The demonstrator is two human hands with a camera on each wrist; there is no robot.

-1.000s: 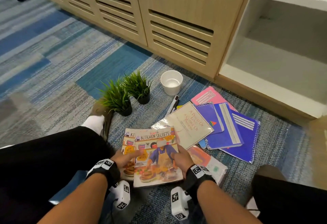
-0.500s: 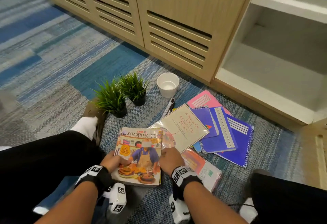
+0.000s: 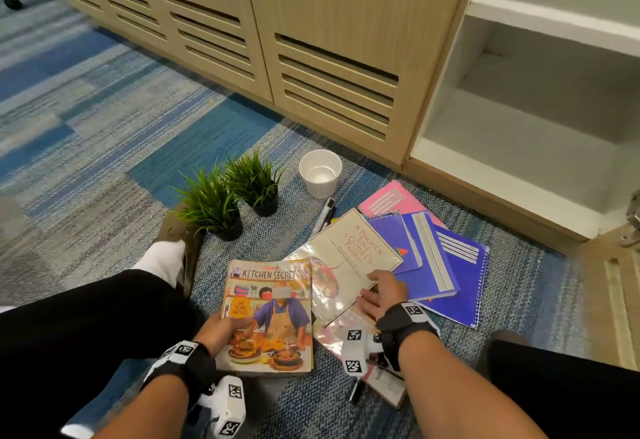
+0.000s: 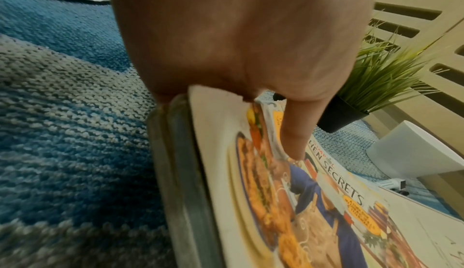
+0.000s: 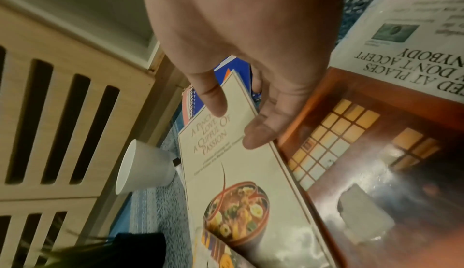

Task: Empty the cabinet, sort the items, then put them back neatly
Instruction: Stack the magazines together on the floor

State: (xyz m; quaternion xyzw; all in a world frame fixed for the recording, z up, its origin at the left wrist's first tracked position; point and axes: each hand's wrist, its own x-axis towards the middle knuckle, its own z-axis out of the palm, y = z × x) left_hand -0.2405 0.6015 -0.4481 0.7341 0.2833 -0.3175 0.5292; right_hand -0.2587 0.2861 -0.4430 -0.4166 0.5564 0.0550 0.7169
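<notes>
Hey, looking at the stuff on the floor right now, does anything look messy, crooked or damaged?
Yes. The notebooks lie fanned and overlapping at odd angles beside the cream cookbook, not squared up. The Kitchen Secrets book has worn, curling cover edges. The white cup stands upright; nothing looks spilled.

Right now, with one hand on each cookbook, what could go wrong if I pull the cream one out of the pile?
1. The cream cookbook overlaps the blue notebooks and a glossy book beneath; dragging it may scatter them.
2. The right hand pinches only its edge, so it may slip.
3. The marker and white cup sit near its far corner and could get knocked.
</notes>
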